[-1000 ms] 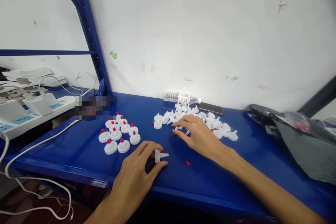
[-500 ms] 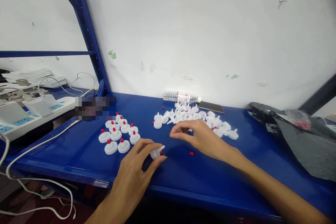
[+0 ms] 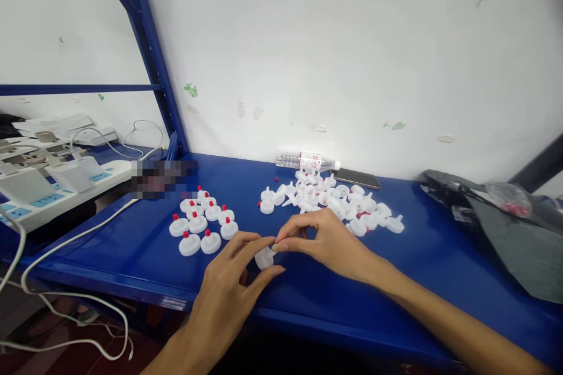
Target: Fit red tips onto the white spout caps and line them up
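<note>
1. Looking at a white cap [image 3: 264,258] near the front edge of the blue table [image 3: 237,179], right between both hands.
2. Got it held in the left hand [image 3: 226,275], with thumb and fingers part open and curved around it like a C.
3. Pinched nearly closed at the fingertips of the right hand [image 3: 329,237], right up against the cap's far-right side. Can't tell about anything tiny inside that pinch, too covered up.
4. Sitting just right of the left palm, just left of the right fingertips, basically equally close to both. Seems to run its long axis up and right into that pinch, mostly hidden tho.
5. Can spot reddish characters on the label [image 3: 310,161] of the clear bottle [image 3: 288,159], but way too blurry to read.
</note>
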### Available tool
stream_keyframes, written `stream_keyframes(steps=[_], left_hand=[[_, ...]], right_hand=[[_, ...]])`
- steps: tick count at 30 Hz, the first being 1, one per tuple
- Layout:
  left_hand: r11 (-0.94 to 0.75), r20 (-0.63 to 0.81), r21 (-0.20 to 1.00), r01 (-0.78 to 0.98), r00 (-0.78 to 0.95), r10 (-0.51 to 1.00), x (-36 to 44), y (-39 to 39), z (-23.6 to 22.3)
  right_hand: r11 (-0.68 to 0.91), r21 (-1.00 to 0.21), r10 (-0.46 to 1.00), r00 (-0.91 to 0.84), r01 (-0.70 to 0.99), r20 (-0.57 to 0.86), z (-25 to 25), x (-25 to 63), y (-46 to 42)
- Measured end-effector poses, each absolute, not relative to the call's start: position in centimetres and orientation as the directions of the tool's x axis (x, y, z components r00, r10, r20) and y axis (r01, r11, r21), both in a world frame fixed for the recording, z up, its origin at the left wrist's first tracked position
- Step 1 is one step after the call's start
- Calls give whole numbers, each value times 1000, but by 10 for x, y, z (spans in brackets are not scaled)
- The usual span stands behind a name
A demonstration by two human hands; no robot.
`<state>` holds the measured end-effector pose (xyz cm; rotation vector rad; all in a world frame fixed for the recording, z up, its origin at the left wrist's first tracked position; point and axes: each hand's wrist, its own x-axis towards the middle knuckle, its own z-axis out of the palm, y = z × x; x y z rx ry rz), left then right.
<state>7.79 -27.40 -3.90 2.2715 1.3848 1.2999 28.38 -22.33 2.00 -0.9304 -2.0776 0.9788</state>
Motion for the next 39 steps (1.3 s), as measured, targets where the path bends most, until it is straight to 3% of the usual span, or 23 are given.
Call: stream_keyframes(steps=[10, 14, 17, 22, 30, 39], left_hand=[[-584, 626, 525, 619, 185, 758, 78, -277, -38], [-594, 627, 548, 589, 180, 758, 78, -275, -35], [-551, 616, 555, 624, 138, 776, 71, -273, -32], [-439, 571, 460, 772, 121, 812, 49, -270, -30], [-362, 578, 264, 894, 154, 801, 42, -268, -38], [-456, 742, 104, 884, 237, 627, 57, -279, -31]], right_hand=[[281, -954, 836, -514, 99, 193, 9, 273, -227], [284, -951, 839, -511, 123, 185, 20, 279, -224], [410, -859, 870, -413, 308, 268, 34, 292, -220], [535, -566, 839, -312, 627, 446, 45, 320, -207], [485, -274, 849, -373, 830, 374, 41, 337, -196], [406, -126, 899, -371, 905, 235, 32, 347, -189]])
